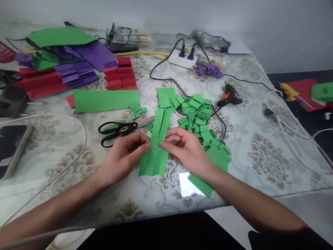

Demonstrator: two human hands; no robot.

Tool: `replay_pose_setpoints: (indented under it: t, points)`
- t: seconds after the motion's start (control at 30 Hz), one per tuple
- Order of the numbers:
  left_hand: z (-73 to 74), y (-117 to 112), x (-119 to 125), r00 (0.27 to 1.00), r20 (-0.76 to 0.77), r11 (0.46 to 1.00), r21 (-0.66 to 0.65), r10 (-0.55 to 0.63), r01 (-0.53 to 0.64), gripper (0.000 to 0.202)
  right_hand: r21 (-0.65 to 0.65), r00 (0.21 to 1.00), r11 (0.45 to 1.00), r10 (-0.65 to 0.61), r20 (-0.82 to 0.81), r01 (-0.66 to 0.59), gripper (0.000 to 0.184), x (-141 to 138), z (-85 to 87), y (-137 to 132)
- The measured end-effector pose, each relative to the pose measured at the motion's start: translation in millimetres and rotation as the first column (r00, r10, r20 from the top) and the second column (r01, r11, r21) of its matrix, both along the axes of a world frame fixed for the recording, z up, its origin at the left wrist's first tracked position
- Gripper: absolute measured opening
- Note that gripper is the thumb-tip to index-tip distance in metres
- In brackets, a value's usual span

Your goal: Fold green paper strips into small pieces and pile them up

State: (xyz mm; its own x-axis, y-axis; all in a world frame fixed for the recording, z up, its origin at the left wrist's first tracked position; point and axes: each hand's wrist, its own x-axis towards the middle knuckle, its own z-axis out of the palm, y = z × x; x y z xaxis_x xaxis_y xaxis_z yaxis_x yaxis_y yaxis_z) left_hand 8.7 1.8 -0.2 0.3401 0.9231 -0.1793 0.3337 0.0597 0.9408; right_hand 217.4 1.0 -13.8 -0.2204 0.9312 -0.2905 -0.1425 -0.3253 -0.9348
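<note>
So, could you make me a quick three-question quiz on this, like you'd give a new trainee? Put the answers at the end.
1. Multiple choice: what are the left hand and right hand both holding?
A: a purple sheet
B: a creased green paper strip
C: a glue gun

2. True or false: the black-handled scissors lie on the patterned tabletop, in neither hand.

3. Count: how many black plugs stand in the white power strip?

Key:
1. B
2. True
3. Two
</note>
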Motion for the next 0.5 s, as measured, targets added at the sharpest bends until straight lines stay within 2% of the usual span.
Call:
replay_pose_setpoints:
  t: [0.13, 0.37, 0.5]
  points:
    - [-3.0, -2.1, 0.2, 1.000, 0.005, 0.999, -0.044, -0.021, 0.021, 0.030, 0.030, 1.000, 0.999, 0.008, 0.028, -0.009, 0.039, -1.8, -1.3, -2.9]
    - [-6.2, -0.7, -1.9, 0.999, 0.027, 1.000, -0.007, 0.028, -0.028, 0.029, -0.002, 0.999, 0.999, 0.034, 0.023, -0.034, 0.036, 0.0, 1.2, -1.6]
    - [-3.9, 0.0, 0.3, 0.998, 0.063, 0.998, -0.067, 0.005, -0.001, 0.030, -0.004, 0.999, 0.999, 0.039, 0.004, -0.039, 0.036, -0.1, 0.6, -1.6]
